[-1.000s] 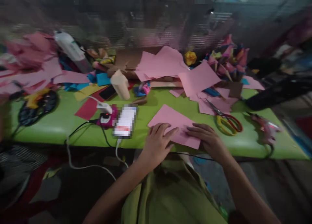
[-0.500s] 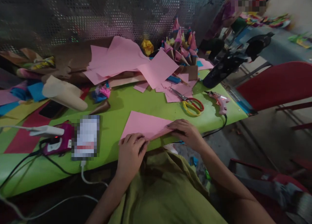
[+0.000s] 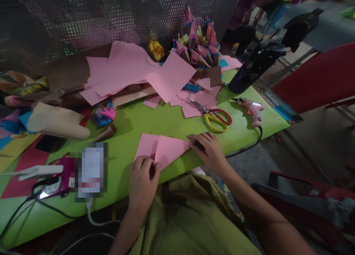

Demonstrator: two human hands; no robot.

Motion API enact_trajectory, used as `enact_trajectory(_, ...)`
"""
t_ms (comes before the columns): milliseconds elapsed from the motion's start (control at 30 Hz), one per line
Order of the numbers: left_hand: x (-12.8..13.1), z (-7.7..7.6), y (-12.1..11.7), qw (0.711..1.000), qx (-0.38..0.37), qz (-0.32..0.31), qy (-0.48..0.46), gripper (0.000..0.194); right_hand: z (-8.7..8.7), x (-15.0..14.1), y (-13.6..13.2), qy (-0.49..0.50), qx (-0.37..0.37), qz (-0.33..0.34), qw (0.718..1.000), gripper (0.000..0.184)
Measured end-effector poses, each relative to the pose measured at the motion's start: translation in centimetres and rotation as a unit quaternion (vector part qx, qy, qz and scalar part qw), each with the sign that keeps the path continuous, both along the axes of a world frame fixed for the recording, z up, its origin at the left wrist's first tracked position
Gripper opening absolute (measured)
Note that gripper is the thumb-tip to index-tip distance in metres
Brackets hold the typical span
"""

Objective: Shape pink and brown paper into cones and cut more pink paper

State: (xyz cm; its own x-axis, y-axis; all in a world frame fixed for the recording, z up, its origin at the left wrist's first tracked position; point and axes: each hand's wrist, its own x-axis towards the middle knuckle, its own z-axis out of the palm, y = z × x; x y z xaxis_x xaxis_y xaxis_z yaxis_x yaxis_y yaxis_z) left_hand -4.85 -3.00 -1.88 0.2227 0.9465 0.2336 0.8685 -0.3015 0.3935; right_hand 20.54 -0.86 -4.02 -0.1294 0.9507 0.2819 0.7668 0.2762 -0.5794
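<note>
A pink paper sheet (image 3: 170, 150) lies near the front edge of the green table, one part folded over the other and narrowing to a point at the right. My left hand (image 3: 143, 179) is closed on its lower left edge, the fingers curled on the paper and the thumb by the fold. At the pointed right end, my right hand (image 3: 209, 149) pinches the paper between thumb and fingers. Just beyond that hand lie scissors (image 3: 215, 118) with red and yellow handles. A pink glue gun (image 3: 255, 110) rests farther right.
Large pink sheets (image 3: 130, 68) and small offcuts (image 3: 191, 112) lie behind. Decorated paper cones (image 3: 199, 49) stand in a cluster at the back. On the left are a phone (image 3: 93, 170) on a charging cable, a purple power socket (image 3: 62, 177) and a beige paper cone (image 3: 59, 121).
The paper's right part has been folded over leftward, so a raised flap now crosses the sheet. Both hands stay on the paper. The view has shifted slightly.
</note>
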Motion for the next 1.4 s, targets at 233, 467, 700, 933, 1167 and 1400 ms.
enact_trajectory(233,0.25,0.24,0.01,1.0,0.0,0.002,-0.002,0.013,-0.03,-0.38,0.07,-0.027,0.004,-0.005,1.0,0.022)
enact_trajectory(467,0.41,0.53,0.03,1.0,-0.005,0.012,0.003,0.014,0.04,-0.34,0.14,-0.037,-0.02,-0.011,0.999,0.022)
enact_trajectory(700,0.39,0.6,0.22,0.999,-0.028,0.016,0.004,0.015,0.26,-0.47,0.19,-0.035,-0.031,-0.018,0.999,0.021)
enact_trajectory(933,0.28,0.79,0.38,0.999,-0.039,0.015,0.006,0.014,0.14,-0.59,0.18,-0.039,-0.027,-0.021,0.999,0.021)
enact_trajectory(1167,0.24,0.92,0.53,0.998,-0.057,0.023,0.015,0.017,0.22,-0.62,0.23,-0.047,-0.037,-0.027,0.998,0.022)
enact_trajectory(1400,0.1,0.65,0.55,0.998,-0.043,0.001,0.049,0.014,0.19,-0.64,0.3,-0.046,-0.039,-0.031,0.998,0.022)
